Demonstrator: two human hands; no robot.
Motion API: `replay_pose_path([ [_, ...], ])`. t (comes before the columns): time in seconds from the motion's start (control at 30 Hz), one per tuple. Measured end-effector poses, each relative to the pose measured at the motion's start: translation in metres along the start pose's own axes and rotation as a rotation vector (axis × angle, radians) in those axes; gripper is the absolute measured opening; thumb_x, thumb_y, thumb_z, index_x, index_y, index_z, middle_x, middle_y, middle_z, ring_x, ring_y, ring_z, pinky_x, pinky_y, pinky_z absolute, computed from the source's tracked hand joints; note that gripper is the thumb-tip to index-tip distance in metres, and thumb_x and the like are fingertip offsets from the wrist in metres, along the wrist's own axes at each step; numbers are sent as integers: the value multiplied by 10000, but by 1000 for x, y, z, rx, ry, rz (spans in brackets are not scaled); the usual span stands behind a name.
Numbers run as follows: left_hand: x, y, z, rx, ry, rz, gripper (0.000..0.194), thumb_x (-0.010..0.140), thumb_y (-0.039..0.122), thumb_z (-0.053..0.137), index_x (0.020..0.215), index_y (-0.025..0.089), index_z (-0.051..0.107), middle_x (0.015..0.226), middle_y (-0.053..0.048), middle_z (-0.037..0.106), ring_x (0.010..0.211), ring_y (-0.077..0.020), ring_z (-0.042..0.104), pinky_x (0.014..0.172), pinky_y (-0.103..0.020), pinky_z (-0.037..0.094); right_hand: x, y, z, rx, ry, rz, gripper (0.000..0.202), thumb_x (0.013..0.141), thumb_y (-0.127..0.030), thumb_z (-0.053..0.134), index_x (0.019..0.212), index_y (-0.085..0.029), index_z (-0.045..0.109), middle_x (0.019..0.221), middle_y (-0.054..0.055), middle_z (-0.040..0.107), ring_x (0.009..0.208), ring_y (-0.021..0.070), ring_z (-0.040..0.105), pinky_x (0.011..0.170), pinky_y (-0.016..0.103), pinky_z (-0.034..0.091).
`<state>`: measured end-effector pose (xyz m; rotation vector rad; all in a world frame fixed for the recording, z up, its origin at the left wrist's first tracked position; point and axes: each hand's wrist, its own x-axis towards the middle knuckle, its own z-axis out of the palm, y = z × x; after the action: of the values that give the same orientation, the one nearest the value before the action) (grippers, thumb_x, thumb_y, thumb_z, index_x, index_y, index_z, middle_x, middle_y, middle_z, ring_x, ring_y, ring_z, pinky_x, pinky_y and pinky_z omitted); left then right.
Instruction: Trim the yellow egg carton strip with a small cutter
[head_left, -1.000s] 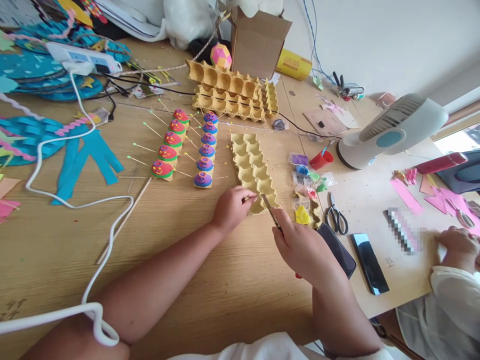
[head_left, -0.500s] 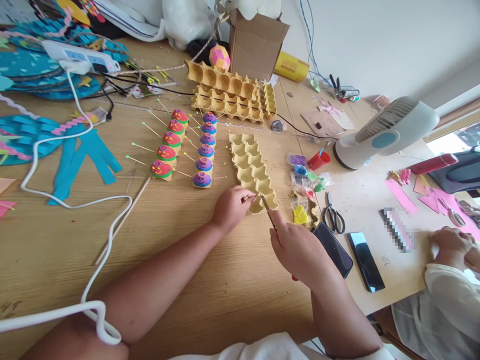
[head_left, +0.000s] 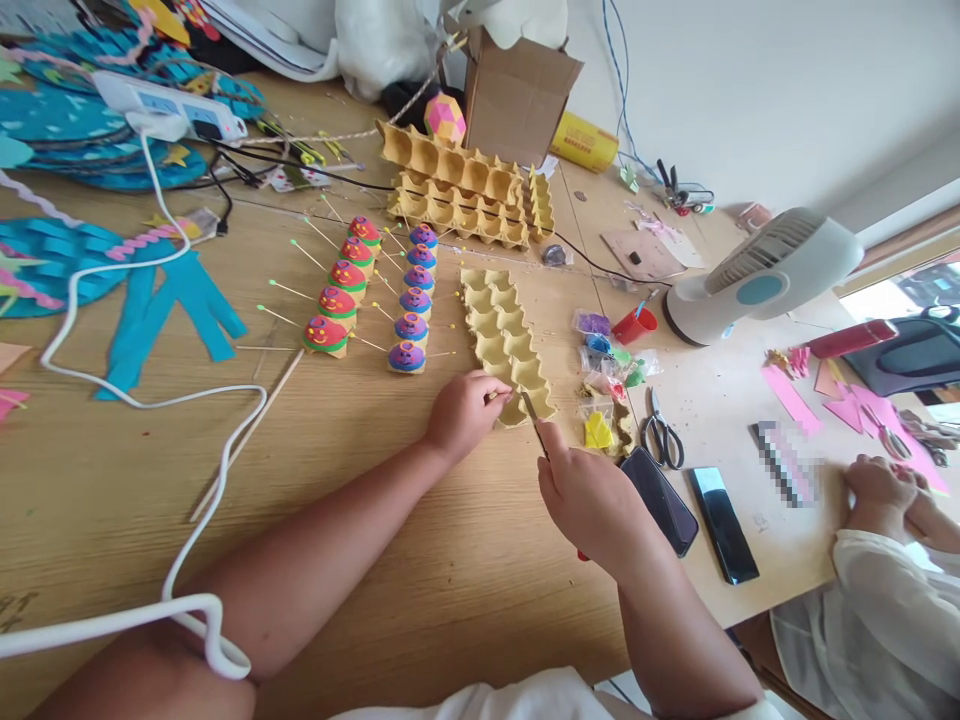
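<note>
A yellow egg carton strip point(head_left: 504, 335), two rows of cups wide, lies lengthwise on the wooden table in front of me. My left hand point(head_left: 466, 415) is closed at its near left edge, thumb and finger pinching the carton. My right hand point(head_left: 589, 495) is wrapped round a slim knife point(head_left: 531, 408), whose dark blade reaches to the near cups of the carton. A red end shows below that hand; the rest of the handle is hidden. Left of the carton stand a row of red-and-green decorated egg cups point(head_left: 348, 275) and a row of purple-and-blue ones point(head_left: 415, 300), with thin sticks poking out.
More egg cartons point(head_left: 457, 190) lie at the back by a cardboard box point(head_left: 517, 95). To the right are bagged coloured clay point(head_left: 598, 430), scissors point(head_left: 661, 432), two phones point(head_left: 724, 525) and a fan point(head_left: 765, 280). A white cable point(head_left: 217, 490) crosses my left arm. Another person's hands point(head_left: 885, 490) rest at the right.
The view has shifted slightly. Both hands, the knife and the carton keep nearly the same positions relative to each other.
</note>
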<state>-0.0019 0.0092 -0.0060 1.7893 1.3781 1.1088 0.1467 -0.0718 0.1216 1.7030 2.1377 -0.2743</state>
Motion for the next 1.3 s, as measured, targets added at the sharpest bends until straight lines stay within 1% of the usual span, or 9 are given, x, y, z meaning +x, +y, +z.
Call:
replay_pose_path([
  [0.17,0,-2,1,7,0,15,107,867,240,652,870,210,755,888,-32,733,800,-171,653,735,-281,494,-4,5,-4,47,-14,2,406,1011,-265,273,1374,-169,428,665,16,666,525,146,589,488,266,200],
  [0.3,0,-3,2,7,6,16,111,868,235,646,872,204,752,883,-36,731,794,-171,652,721,-280,494,-4,14,-3,174,34,-7,422,1006,-301,303,1405,-209,402,712,3,687,570,156,595,510,258,206],
  [0.43,-1,-2,1,15,10,14,115,869,229,635,873,202,746,895,-36,731,833,-179,655,752,-288,498,6,12,-1,287,108,74,447,1001,-335,321,1435,-235,362,732,-4,687,566,164,580,524,250,239],
  [0.6,-1,1,0,17,0,4,113,871,214,636,864,194,747,881,-30,726,800,-164,650,753,-284,492,21,11,-11,321,167,84,488,987,-347,358,1466,-258,328,691,-14,666,549,166,566,516,240,242],
  [0.73,0,2,0,24,-3,-9,97,859,197,651,855,197,748,854,-25,721,776,-159,641,729,-279,486,25,17,-17,311,191,94,497,987,-341,342,1476,-252,324,698,-10,671,514,153,537,511,242,231],
  [0.83,-1,3,-1,3,5,-9,95,857,193,652,868,199,746,882,-26,728,818,-167,649,748,-281,491,22,21,-17,279,146,59,527,990,-323,342,1510,-249,299,720,-4,686,515,144,539,506,246,216],
  [0.93,-2,3,-3,-17,-1,6,111,872,205,633,864,198,744,879,-26,724,836,-171,651,742,-280,489,18,21,-12,200,76,-16,560,989,-291,348,1542,-240,277,748,4,705,554,143,566,502,254,207],
  [1.03,-2,2,-4,-26,1,7,118,879,223,630,855,198,743,861,-25,720,809,-167,649,724,-278,485,13,19,-7,92,69,-59,572,1000,-301,321,1564,-247,241,777,10,720,590,152,597,501,261,210],
  [1.3,-1,0,-2,-17,4,12,116,880,263,653,887,203,752,871,-30,725,811,-170,649,741,-287,486,8,15,-4,-5,43,-44,560,1018,-319,249,1568,-213,241,783,29,730,562,152,629,486,273,249],
])
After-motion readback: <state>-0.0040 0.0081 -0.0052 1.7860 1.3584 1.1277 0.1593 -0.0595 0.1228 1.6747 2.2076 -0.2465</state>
